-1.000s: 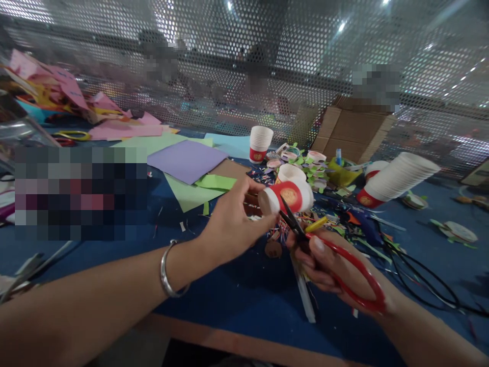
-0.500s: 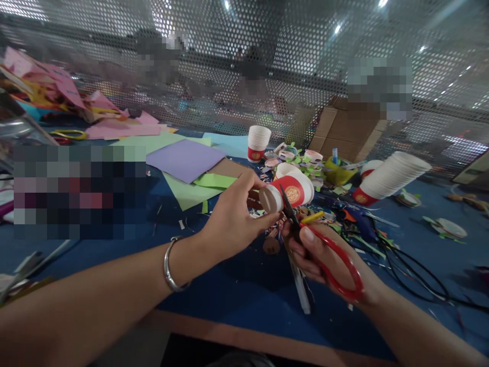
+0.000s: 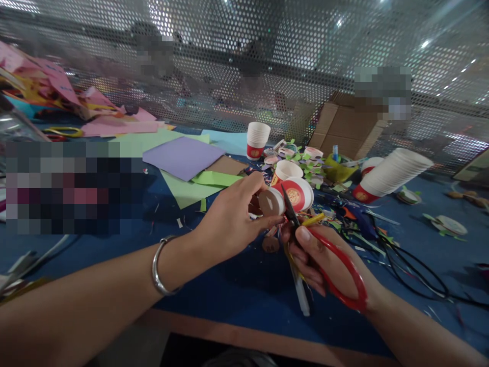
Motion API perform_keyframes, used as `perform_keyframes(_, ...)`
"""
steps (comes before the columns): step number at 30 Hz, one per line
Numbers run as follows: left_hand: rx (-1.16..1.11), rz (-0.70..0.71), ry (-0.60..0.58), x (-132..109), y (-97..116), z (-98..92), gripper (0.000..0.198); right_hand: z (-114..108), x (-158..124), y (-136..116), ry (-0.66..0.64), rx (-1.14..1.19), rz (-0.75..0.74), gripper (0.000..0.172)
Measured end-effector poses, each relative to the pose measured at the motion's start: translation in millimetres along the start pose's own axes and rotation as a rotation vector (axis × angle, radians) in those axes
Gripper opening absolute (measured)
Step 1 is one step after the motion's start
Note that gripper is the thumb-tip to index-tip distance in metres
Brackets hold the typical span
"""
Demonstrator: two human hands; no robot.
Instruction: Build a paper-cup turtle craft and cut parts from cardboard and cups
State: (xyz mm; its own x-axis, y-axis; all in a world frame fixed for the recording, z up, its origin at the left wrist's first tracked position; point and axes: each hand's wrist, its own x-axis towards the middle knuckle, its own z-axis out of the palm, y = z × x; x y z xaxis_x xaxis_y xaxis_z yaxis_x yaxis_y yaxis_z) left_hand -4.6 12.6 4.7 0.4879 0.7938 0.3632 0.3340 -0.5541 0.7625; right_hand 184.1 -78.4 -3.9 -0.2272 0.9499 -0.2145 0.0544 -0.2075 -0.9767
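Note:
My left hand (image 3: 229, 219) is closed around a short round piece of paper cup (image 3: 269, 202), pinched between thumb and fingers. The piece has a brown disc on its face and a white side. My right hand (image 3: 324, 255) grips a pair of scissors (image 3: 353, 280) with red handles. Their dark blades point up beside the piece, and I cannot tell whether they touch it. Just behind the blades a red and white paper cup (image 3: 301, 193) lies on its side. Another paper cup (image 3: 288, 171) stands behind that one. A second brown disc (image 3: 270, 243) is below my left fingertips.
A leaning cup stack (image 3: 397, 173) and a black cable (image 3: 408, 280) are on the right. Farther back stand a smaller cup stack (image 3: 257, 140) and a cardboard box (image 3: 344, 125). Coloured paper (image 3: 183, 158) spreads to the left. A white marker (image 3: 301, 295) lies below my right hand.
My left hand has turned the round piece slightly, so its brown face shows more toward me. The scissors stay beside it, with my right hand slightly lower. The view has shifted a little.

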Motion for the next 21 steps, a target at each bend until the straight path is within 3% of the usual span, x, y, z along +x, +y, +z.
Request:
perform_keyframes(10,0.138,0.239,0.046,-4,1,-2.1,0.025,6,-5,0,0.087,-0.146,-0.034,0.055)
perform_keyframes(13,0.163,0.254,0.049,-5,1,-2.0,0.023,6,-7,-5,0.120,-0.205,-0.054,0.052)
perform_keyframes(16,-0.052,0.144,0.035,-5,0,1.5,0.031,4,-9,-11,0.112,-0.275,-0.090,0.057)
perform_keyframes(21,-0.534,-0.255,0.035,-3,-1,6.9,0.054,-3,-7,-15,0.104,-0.295,-0.054,0.049)
